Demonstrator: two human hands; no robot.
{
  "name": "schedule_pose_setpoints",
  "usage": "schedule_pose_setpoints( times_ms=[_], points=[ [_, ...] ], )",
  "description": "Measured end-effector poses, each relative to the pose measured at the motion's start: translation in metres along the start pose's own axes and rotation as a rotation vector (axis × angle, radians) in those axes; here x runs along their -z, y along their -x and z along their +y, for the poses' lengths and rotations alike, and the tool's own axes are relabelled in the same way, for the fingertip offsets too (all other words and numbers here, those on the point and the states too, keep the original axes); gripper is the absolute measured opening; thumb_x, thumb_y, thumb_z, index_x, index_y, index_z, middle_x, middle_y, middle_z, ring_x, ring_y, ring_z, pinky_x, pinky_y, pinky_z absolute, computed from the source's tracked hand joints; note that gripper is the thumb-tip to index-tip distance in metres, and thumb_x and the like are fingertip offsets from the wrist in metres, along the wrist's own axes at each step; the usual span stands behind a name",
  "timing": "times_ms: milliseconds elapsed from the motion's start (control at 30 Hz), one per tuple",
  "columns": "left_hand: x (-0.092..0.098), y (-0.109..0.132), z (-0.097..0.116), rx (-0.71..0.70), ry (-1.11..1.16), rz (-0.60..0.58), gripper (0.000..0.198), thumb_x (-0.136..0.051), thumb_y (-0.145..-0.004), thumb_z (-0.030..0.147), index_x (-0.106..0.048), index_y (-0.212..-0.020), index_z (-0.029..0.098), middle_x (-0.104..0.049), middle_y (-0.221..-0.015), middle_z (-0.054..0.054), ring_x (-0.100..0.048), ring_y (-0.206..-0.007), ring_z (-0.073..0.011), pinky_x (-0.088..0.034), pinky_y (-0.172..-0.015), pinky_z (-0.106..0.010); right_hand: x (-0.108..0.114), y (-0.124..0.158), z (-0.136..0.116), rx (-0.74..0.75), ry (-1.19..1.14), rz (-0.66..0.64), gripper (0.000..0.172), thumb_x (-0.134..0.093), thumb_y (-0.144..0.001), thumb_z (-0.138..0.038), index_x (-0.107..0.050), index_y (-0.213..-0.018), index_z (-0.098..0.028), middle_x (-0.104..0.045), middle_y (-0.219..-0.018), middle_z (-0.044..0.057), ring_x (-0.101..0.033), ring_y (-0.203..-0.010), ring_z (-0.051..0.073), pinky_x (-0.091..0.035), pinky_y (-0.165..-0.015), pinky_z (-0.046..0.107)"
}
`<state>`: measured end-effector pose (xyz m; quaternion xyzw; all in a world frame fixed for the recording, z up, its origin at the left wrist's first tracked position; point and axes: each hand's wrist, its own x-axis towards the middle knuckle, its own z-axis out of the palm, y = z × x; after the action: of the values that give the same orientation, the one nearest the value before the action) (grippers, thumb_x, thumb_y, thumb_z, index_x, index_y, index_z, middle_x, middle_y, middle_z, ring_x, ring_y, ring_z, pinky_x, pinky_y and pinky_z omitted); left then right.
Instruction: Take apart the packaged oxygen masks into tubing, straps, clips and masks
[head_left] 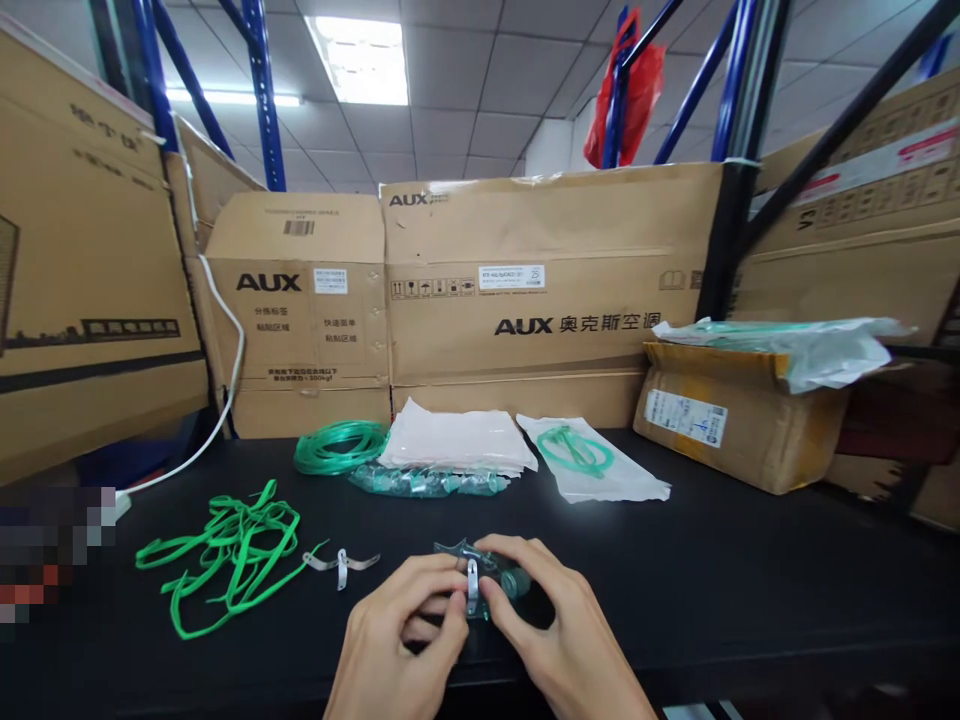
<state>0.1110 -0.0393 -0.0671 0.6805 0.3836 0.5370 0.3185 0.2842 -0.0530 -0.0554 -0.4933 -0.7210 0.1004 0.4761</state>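
Near the table's front edge, both hands are on a clear green plastic mask (514, 583). My left hand (409, 635) pinches its left side, beside a small silver metal strip (472, 587) that stands upright against the plastic. From the right, my right hand (559, 620) grips the mask, with the thumb at the strip and the fingers over the top. Several loose metal strips (342, 568) lie left of my hands. Farther left is a tangle of green elastic bands (232, 560).
Behind the hands lie coiled green tubing (337, 447), a stack of white bags (457, 440), a row of clear green masks (427, 481) and a bagged tube set (592, 460). A cardboard box (742, 420) stands back right. Large cartons (555, 280) line the rear.
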Motion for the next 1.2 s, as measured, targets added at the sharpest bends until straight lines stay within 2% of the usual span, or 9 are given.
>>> schedule_pose_setpoints(
  times_ms=[133,300,433,500,600,700,867,1000,1200],
  points=[
    [0.001,-0.001,-0.007,-0.034,0.006,-0.037,0.031,-0.069,-0.09,0.054,-0.079,-0.088,0.024,-0.071,-0.113,-0.006,-0.074,-0.077,-0.0168,-0.06,-0.051,-0.017,-0.001,0.0,0.0,0.061,0.026,0.005,0.026,-0.062,-0.096,-0.021,-0.073,-0.117,-0.028,-0.079,-0.116,0.004,-0.073,-0.108,0.024,-0.052,-0.107,0.045],
    [0.004,0.0,-0.011,0.009,-0.047,-0.044,0.037,-0.064,-0.093,0.057,-0.08,-0.089,0.024,-0.067,-0.117,-0.006,-0.063,-0.051,-0.0072,-0.051,-0.038,-0.016,0.001,-0.002,-0.007,0.155,0.108,-0.061,0.033,-0.058,-0.096,-0.012,-0.076,-0.119,-0.029,-0.077,-0.109,0.005,-0.072,-0.096,0.022,-0.055,-0.098,0.045],
    [0.004,0.002,-0.009,0.006,-0.09,-0.046,0.038,-0.061,-0.095,0.057,-0.08,-0.091,0.024,-0.065,-0.121,-0.006,-0.051,-0.041,-0.0018,-0.046,-0.037,-0.017,0.002,-0.001,-0.01,0.194,0.105,-0.034,0.036,-0.058,-0.095,-0.009,-0.078,-0.116,-0.03,-0.076,-0.105,0.005,-0.07,-0.091,0.022,-0.057,-0.089,0.041],
    [0.004,0.001,-0.008,-0.027,-0.115,-0.025,0.036,-0.06,-0.096,0.054,-0.08,-0.09,0.025,-0.065,-0.12,-0.007,-0.052,-0.046,-0.0034,-0.049,-0.042,-0.018,0.001,0.0,-0.009,0.192,0.109,0.016,0.035,-0.058,-0.095,-0.009,-0.078,-0.115,-0.03,-0.077,-0.103,0.005,-0.069,-0.089,0.023,-0.057,-0.086,0.041],
    [0.001,0.0,-0.007,-0.08,-0.134,0.016,0.032,-0.062,-0.096,0.05,-0.081,-0.086,0.026,-0.064,-0.116,-0.007,-0.065,-0.068,-0.0125,-0.052,-0.051,-0.019,0.0,0.002,-0.007,0.192,0.078,0.07,0.034,-0.058,-0.095,-0.01,-0.079,-0.113,-0.029,-0.077,-0.101,0.005,-0.069,-0.088,0.023,-0.056,-0.084,0.04],
    [-0.001,0.0,-0.006,-0.098,-0.142,0.039,0.028,-0.065,-0.095,0.047,-0.081,-0.085,0.026,-0.063,-0.113,-0.008,-0.068,-0.082,-0.0175,-0.052,-0.051,-0.019,0.001,0.003,-0.005,0.199,0.025,0.081,0.031,-0.059,-0.095,-0.011,-0.08,-0.109,-0.027,-0.077,-0.101,0.005,-0.069,-0.089,0.023,-0.057,-0.083,0.038],
    [-0.002,0.0,-0.005,-0.106,-0.154,0.032,0.026,-0.068,-0.093,0.048,-0.08,-0.085,0.026,-0.062,-0.108,-0.007,-0.065,-0.076,-0.0153,-0.051,-0.05,-0.019,0.007,0.001,-0.006,0.17,-0.026,0.056,0.027,-0.058,-0.099,-0.016,-0.079,-0.112,-0.027,-0.079,-0.101,0.006,-0.07,-0.088,0.022,-0.056,-0.082,0.036],
    [0.0,0.001,-0.006,-0.101,-0.148,0.032,0.033,-0.066,-0.093,0.054,-0.081,-0.085,0.025,-0.063,-0.106,-0.008,-0.062,-0.072,-0.0148,-0.05,-0.047,-0.018,0.009,0.0,-0.008,0.217,-0.034,0.043,0.028,-0.058,-0.098,-0.015,-0.08,-0.109,-0.028,-0.079,-0.098,0.004,-0.07,-0.086,0.021,-0.057,-0.078,0.034],
    [0.0,0.0,-0.01,-0.095,-0.128,0.045,0.03,-0.068,-0.093,0.051,-0.081,-0.084,0.025,-0.063,-0.105,-0.007,-0.062,-0.072,-0.0145,-0.048,-0.048,-0.018,0.003,0.0,-0.005,0.299,0.05,0.091,0.033,-0.057,-0.096,-0.009,-0.08,-0.108,-0.029,-0.076,-0.093,0.004,-0.066,-0.08,0.021,-0.055,-0.072,0.035]
  ],
)
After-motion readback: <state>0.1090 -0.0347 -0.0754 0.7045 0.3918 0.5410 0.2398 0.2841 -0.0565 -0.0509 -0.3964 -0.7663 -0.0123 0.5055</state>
